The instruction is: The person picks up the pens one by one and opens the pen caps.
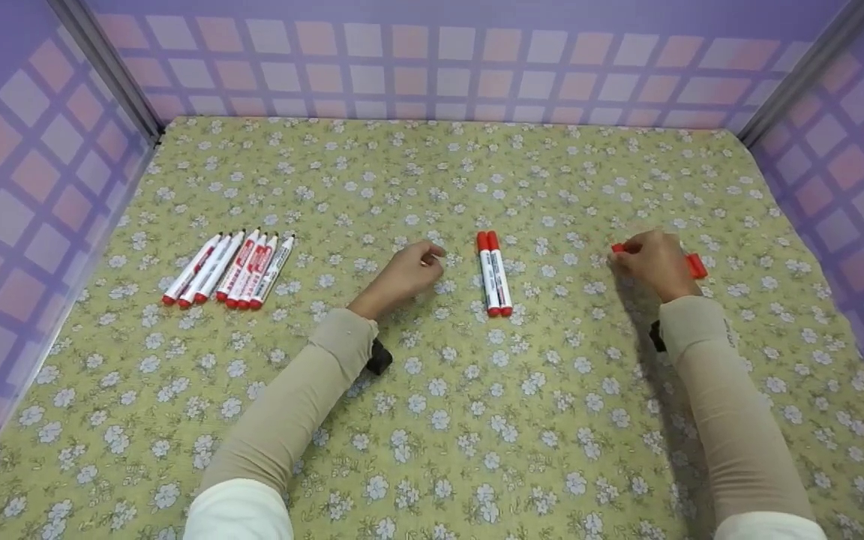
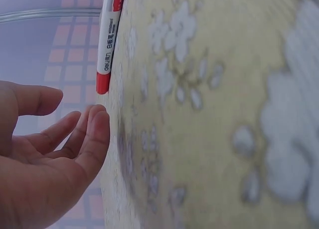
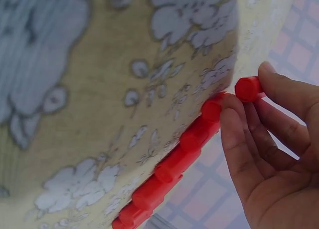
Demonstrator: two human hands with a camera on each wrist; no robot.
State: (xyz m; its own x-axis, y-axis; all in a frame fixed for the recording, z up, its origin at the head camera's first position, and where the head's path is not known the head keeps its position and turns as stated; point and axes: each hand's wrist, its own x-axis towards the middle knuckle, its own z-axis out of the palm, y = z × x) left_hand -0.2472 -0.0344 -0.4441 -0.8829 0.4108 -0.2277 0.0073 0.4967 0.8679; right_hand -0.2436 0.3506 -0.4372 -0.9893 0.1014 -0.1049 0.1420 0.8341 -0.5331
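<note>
My right hand (image 1: 657,262) is at the right side of the cloth, and its thumb and fingers pinch a red marker cap (image 3: 247,90). Beneath those fingers, more red caps (image 3: 172,166) lie in a slanting row on the cloth; from the head view the hand hides most of them. My left hand (image 1: 408,271) hovers low over the middle, fingers loosely bent with nothing in them. Just right of it lie two capped whiteboard markers (image 1: 493,274) side by side, red caps pointing away. One marker's red end (image 2: 103,83) appears just beyond the left fingertips.
Several uncapped white markers (image 1: 231,270) lie in a row at the left, dark tips pointing away and red ends toward me. A flowered yellow-green cloth (image 1: 432,420) covers the table. Purple checked panels (image 1: 432,64) enclose the back and both sides.
</note>
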